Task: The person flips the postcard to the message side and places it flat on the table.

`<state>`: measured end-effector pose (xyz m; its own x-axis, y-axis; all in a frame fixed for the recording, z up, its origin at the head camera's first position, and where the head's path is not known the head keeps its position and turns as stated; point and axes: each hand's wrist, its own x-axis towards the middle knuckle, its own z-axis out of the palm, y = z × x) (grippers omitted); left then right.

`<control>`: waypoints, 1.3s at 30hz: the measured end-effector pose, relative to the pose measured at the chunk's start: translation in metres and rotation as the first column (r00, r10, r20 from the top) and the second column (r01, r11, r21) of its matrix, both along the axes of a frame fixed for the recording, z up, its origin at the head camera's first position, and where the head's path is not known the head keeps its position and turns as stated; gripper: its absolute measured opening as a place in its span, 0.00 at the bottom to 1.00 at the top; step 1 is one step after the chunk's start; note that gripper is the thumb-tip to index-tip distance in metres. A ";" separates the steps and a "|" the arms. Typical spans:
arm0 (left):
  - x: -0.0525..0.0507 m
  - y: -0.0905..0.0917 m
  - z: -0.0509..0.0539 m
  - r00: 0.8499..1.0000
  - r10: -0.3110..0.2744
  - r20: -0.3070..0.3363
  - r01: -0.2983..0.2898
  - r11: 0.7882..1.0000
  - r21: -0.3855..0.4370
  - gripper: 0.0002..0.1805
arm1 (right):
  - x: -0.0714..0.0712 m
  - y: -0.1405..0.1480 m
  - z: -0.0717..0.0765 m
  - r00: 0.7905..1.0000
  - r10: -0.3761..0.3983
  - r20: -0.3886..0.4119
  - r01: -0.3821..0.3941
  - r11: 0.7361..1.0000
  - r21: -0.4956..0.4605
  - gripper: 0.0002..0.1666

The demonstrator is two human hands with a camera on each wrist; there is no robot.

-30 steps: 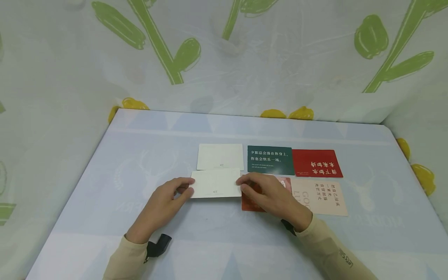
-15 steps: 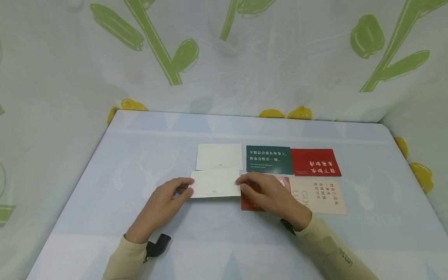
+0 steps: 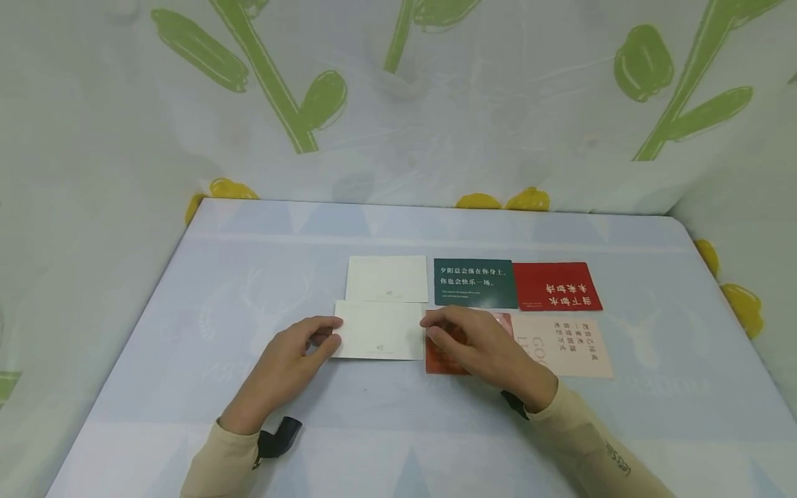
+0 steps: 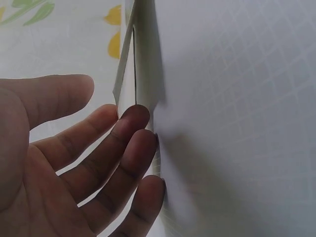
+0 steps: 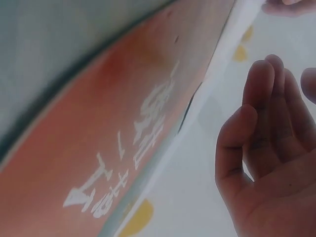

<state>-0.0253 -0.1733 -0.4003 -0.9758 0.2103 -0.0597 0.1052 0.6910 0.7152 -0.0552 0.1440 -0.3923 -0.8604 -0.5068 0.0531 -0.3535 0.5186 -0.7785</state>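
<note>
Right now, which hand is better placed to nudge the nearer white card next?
Probably the left hand: its fingers sit at the left edge of the nearer white card. The right hand reaches over the orange card, so using it might disturb that card.

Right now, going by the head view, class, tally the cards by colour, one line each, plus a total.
White: 2, a farther card and a nearer card
Dark green card: 1
Red card: 1
Orange-red card, partly behind the right hand: 1
Pale pink card: 1
Total: 6
</note>
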 end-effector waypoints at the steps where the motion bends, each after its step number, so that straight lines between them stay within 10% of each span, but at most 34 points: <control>1: 0.000 0.000 0.000 1.000 0.000 -0.003 0.000 1.000 0.001 0.18 | 0.000 0.000 0.001 1.000 0.001 -0.001 -0.001 1.000 -0.002 0.13; 20: 0.001 -0.001 0.002 0.995 -0.010 -0.095 0.007 0.999 -0.036 0.21 | -0.003 0.006 -0.002 0.999 -0.032 -0.011 0.033 0.998 0.048 0.23; 39: 0.002 0.001 0.004 0.998 -0.012 -0.058 0.008 0.997 -0.073 0.17 | -0.003 0.008 -0.002 1.000 -0.017 0.022 0.015 0.995 0.102 0.23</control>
<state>-0.0228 -0.1720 -0.3966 -0.9760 0.2171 -0.0178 0.1525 0.7398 0.6554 -0.0584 0.1518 -0.3939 -0.8687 -0.4950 -0.0177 -0.3277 0.6012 -0.7288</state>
